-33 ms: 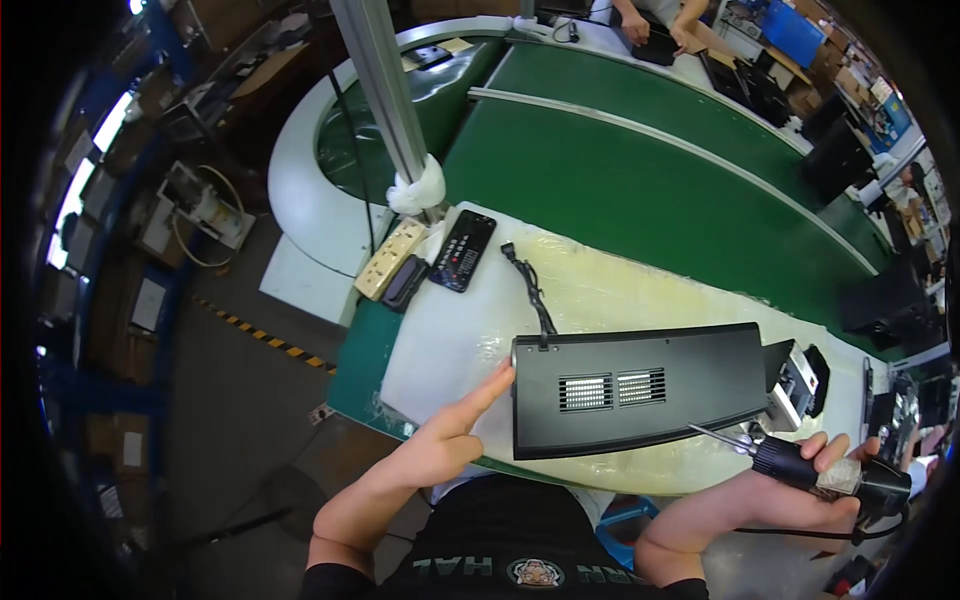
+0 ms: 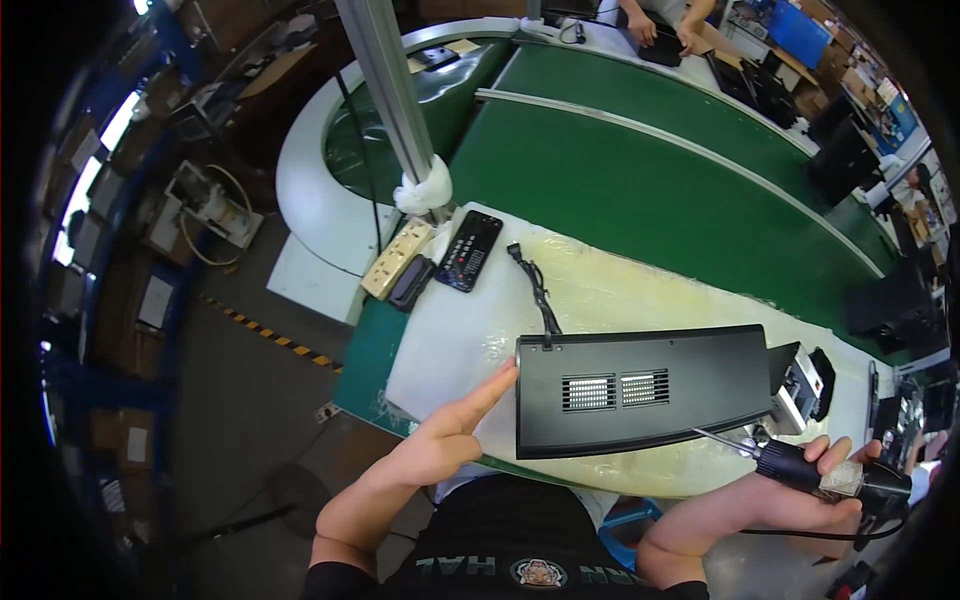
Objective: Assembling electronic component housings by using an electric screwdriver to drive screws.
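Observation:
A long black housing (image 2: 700,380) with two slotted vents lies across the padded work surface. My left hand (image 2: 445,432) has its fingers stretched out straight, their tips against the housing's left end. In my right hand (image 2: 800,492) is a black electric screwdriver (image 2: 785,460), its cable trailing below. The screwdriver's long bit points left, its tip at the housing's near edge toward the right; whether it sits on a screw is too small to tell. A bundled black power cord (image 2: 538,290) with a plug runs from the housing's far left corner.
A small metal-and-black unit (image 2: 797,388) stands close to the housing's right end. Back left are a phone (image 2: 470,250), a power strip (image 2: 398,258), a dark case (image 2: 411,283) and a metal post (image 2: 385,90). Beyond runs a green conveyor (image 2: 620,180); another person's hands (image 2: 660,35) work across it.

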